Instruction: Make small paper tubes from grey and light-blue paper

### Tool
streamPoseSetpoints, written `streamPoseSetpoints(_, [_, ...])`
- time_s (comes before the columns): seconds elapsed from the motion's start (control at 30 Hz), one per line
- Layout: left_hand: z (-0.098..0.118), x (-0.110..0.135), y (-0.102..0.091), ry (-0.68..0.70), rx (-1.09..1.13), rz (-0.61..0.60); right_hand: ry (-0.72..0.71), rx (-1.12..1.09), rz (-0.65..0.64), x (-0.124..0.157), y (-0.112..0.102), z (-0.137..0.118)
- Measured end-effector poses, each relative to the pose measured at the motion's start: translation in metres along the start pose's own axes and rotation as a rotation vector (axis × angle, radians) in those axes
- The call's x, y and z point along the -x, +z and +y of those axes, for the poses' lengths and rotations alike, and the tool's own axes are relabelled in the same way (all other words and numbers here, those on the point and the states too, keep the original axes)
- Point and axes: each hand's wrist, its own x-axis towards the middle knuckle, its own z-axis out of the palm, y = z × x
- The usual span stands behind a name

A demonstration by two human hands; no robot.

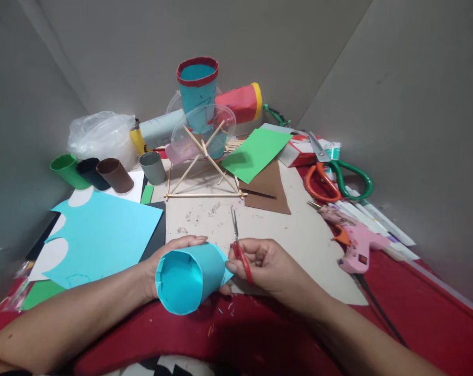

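A light blue paper cylinder [212, 263] lies tilted on its side, its round mouth facing me. My left hand [158, 263] is wrapped around it from behind and below, with some fingers hidden. Red-handled small scissors [236, 253] are held in my right hand [262, 261], blades pointing up and away. The right fingers also touch the pointed paper edge at the cylinder's far right end. Beyond both hands stands a frame of thin wooden sticks [203, 195] with a clear plastic disc [224, 117].
Cut blue sheet [114, 224] and several small paper tubes [114, 175] are at left. A blue cup with red rim [199, 96] stands behind the frame. Large scissors [326, 172], a pink glue gun [354, 235] and markers [389, 224] lie right. Green sheet [260, 151] rests behind.
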Motion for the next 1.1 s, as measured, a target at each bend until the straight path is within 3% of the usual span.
streamPoseSetpoints(0.23, [0.004,0.0,-0.003,0.017,0.007,-0.016,-0.035,0.187,0.156,0.001,-0.003,0.003])
streamPoseSetpoints(0.57, [0.006,0.005,0.019,0.434,0.174,0.201,-0.078,0.165,0.199,-0.001,-0.007,0.014])
streamPoseSetpoints(0.83, [-0.008,-0.005,0.014,0.326,0.187,0.17,-0.084,0.047,0.256,-0.01,-0.002,0.021])
streamPoseSetpoints(1.1, [-0.01,-0.005,0.007,0.237,0.1,0.081,-0.092,0.127,0.211,-0.007,-0.006,0.013])
